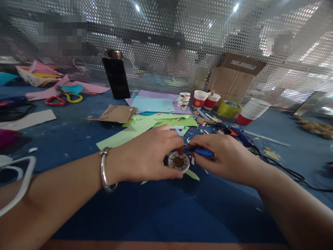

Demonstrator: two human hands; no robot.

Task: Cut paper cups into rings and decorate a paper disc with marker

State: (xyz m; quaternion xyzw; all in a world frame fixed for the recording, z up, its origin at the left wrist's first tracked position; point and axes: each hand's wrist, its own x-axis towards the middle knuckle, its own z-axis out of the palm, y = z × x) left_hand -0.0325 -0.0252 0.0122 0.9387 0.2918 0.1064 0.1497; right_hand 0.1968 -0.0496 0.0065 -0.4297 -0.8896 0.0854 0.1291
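Observation:
My left hand (153, 152) pinches a small round white piece (178, 162) between fingers and thumb. A brown circle sits in its middle, with dark lines and marks on the ring around it. Close by on the right, my right hand (221, 154) is closed around a slim blue tool (204, 152); its tip lies near the piece's upper edge, and I cannot tell its kind. Green paper scraps (192, 174) lie under and beside the round piece.
Behind my hands are coloured paper sheets (153, 103), cardboard (118, 114), paper cups (199, 99), green tape (229, 109) and a dark phone (116, 78) standing upright. A glue gun (241, 136) with a black cable lies right; scissors (55, 100) lie left. A perforated screen (156, 41) closes the back.

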